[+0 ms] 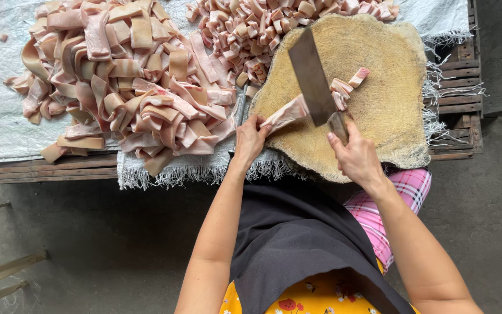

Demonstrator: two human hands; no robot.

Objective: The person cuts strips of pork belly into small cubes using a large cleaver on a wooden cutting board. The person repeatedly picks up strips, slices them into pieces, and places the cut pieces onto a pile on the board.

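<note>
Landmark: round, worn tan wooden chopping block point(379, 110), set on a white woven sack sheet point(7, 128) over a slatted wooden pallet point(460, 87).
L hand point(250, 138): at block's near-left edge, fingers curled shut, pinching the end of a long pale-pink pork-skin strip point(289, 113) lying across the block.
R hand point(352, 154): at block's near edge, closed round the handle of a broad grey steel cleaver point(311, 75); blade tilted, edge on the strip.
Cut bits point(344, 87): few short pink pcs on block, just right of blade.
Uncut pile point(129, 81): big heap of long strips on sheet, left of block.
Diced pile point(257, 29): small pcs, far-left of block.
No bowls/trays; meat lay loose on sheet.
</note>
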